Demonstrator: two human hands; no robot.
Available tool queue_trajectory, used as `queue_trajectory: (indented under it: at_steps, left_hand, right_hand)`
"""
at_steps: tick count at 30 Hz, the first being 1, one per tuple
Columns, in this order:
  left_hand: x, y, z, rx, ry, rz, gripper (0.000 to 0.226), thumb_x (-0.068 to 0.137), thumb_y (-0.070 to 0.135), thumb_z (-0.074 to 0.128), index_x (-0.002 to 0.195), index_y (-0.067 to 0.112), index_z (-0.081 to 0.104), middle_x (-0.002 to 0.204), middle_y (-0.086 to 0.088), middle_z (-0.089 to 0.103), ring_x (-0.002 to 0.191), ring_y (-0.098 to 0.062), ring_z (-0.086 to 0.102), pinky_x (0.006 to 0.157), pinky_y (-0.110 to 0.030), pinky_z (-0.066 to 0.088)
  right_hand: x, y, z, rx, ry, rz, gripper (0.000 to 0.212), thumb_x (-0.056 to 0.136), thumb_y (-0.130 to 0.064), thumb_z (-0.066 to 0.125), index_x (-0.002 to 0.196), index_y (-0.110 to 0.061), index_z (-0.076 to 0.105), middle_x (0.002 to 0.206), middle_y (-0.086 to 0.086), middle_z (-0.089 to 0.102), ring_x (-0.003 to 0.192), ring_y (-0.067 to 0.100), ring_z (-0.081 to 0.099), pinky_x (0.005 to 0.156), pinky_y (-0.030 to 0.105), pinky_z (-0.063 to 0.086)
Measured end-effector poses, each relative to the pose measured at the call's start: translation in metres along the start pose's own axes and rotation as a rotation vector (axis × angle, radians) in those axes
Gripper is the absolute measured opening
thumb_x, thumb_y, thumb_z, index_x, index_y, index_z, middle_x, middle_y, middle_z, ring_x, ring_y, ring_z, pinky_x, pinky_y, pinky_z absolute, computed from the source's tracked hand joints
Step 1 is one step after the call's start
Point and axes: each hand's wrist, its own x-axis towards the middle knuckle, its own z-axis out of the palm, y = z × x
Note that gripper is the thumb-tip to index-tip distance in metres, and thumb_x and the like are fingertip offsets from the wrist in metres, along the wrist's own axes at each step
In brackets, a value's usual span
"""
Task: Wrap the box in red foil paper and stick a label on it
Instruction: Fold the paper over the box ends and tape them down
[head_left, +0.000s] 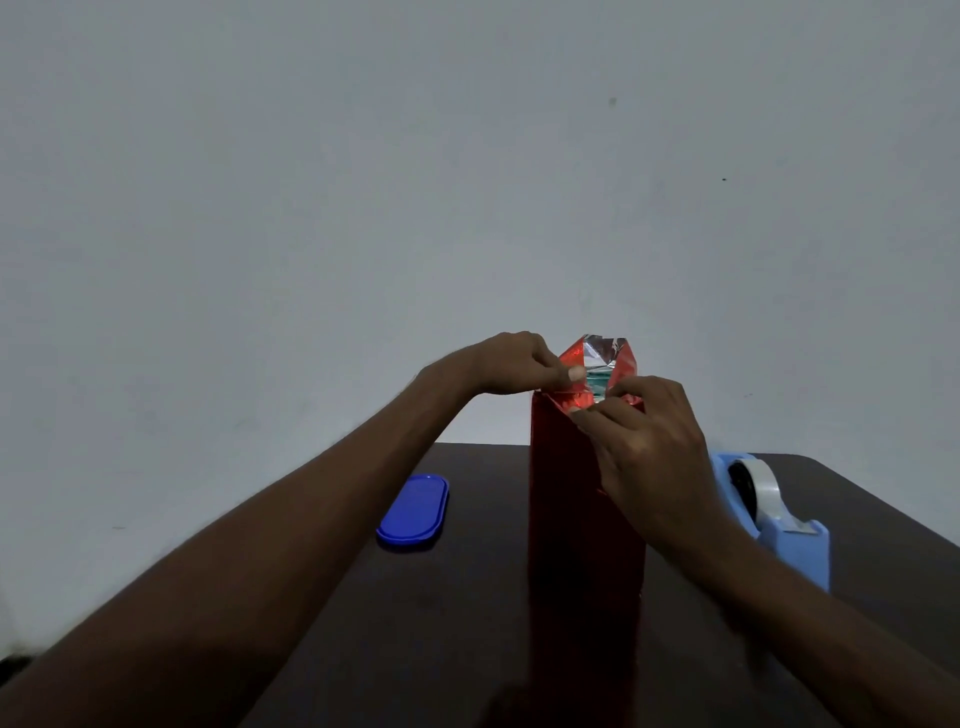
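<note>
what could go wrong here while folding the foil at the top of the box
1. The box stands tall and narrow on the table; both hands work only at its top, so a sideways push might tip it.
2. The left hand and right hand pinch the red foil, whose flaps stand open showing the silver inside; thin foil could tear or crease unevenly.
3. The tape dispenser sits behind the right wrist; reaching for it means releasing a flap, which may spring open.

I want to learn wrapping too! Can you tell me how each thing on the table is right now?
box: standing upright on the table, sides covered in red foil paper.
red foil paper: top end still open, flaps sticking up, silver inside showing.
left hand: pinches the left flap.
right hand: pinches the near flap.
tape dispenser: holds a roll, untouched.
blue lid: lying flat.
</note>
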Motion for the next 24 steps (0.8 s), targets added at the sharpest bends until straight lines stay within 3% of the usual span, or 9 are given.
queue_trajectory:
  at_steps: [2, 5, 8, 16, 20, 24]
  left_hand:
    - [0.001, 0.002, -0.001, 0.011, -0.045, 0.021, 0.047, 0.082, 0.068, 0.05, 0.099, 0.031, 0.075, 0.098, -0.003, 0.068, 0.086, -0.014, 0.059, 0.077, -0.031, 0.045]
    - [0.002, 0.003, -0.003, 0.043, -0.075, 0.002, 0.049, 0.086, 0.06, 0.059, 0.121, 0.028, 0.07, 0.116, 0.002, 0.066, 0.107, -0.014, 0.057, 0.093, -0.034, 0.046]
    - [0.003, 0.003, -0.004, 0.025, -0.084, -0.015, 0.045, 0.087, 0.053, 0.065, 0.122, 0.026, 0.069, 0.121, 0.004, 0.064, 0.112, -0.014, 0.056, 0.1, -0.037, 0.045]
    - [0.002, 0.004, -0.004, -0.048, -0.062, -0.055, 0.043, 0.085, 0.047, 0.069, 0.122, 0.025, 0.069, 0.124, 0.005, 0.065, 0.105, -0.008, 0.054, 0.088, -0.024, 0.039]
    - [-0.002, 0.007, -0.005, -0.089, -0.054, -0.069, 0.041, 0.085, 0.042, 0.071, 0.122, 0.024, 0.07, 0.121, 0.008, 0.065, 0.104, -0.003, 0.052, 0.086, -0.021, 0.036]
    - [-0.006, 0.009, -0.004, -0.157, -0.043, -0.087, 0.041, 0.085, 0.041, 0.073, 0.122, 0.023, 0.069, 0.119, 0.009, 0.066, 0.1, -0.005, 0.055, 0.078, -0.018, 0.045]
  right_hand:
    - [-0.001, 0.0, 0.001, 0.007, 0.008, 0.001, 0.031, 0.074, -0.009, 0.084, 0.104, -0.005, 0.077, 0.098, 0.014, 0.076, 0.097, 0.035, 0.066, 0.086, 0.044, 0.051]
    - [-0.002, -0.002, 0.0, -0.009, 0.024, -0.008, 0.027, 0.077, -0.007, 0.081, 0.103, -0.006, 0.077, 0.096, 0.013, 0.075, 0.097, 0.034, 0.065, 0.086, 0.043, 0.049]
    - [-0.004, -0.003, 0.001, -0.031, 0.03, -0.012, 0.028, 0.077, -0.008, 0.081, 0.104, -0.005, 0.077, 0.097, 0.014, 0.075, 0.097, 0.034, 0.065, 0.086, 0.044, 0.05]
    - [-0.008, -0.004, -0.001, -0.028, 0.035, -0.023, 0.03, 0.077, -0.01, 0.08, 0.107, -0.005, 0.076, 0.102, 0.014, 0.075, 0.097, 0.035, 0.065, 0.088, 0.043, 0.05]
    - [-0.007, -0.001, -0.016, 0.083, 0.075, 0.012, 0.028, 0.09, -0.014, 0.065, 0.116, -0.007, 0.073, 0.114, 0.008, 0.073, 0.104, 0.029, 0.062, 0.09, 0.037, 0.043]
    - [-0.008, 0.009, -0.036, 0.128, 0.103, 0.176, 0.021, 0.09, -0.015, 0.059, 0.103, -0.009, 0.074, 0.098, 0.005, 0.075, 0.089, 0.024, 0.066, 0.076, 0.032, 0.045]
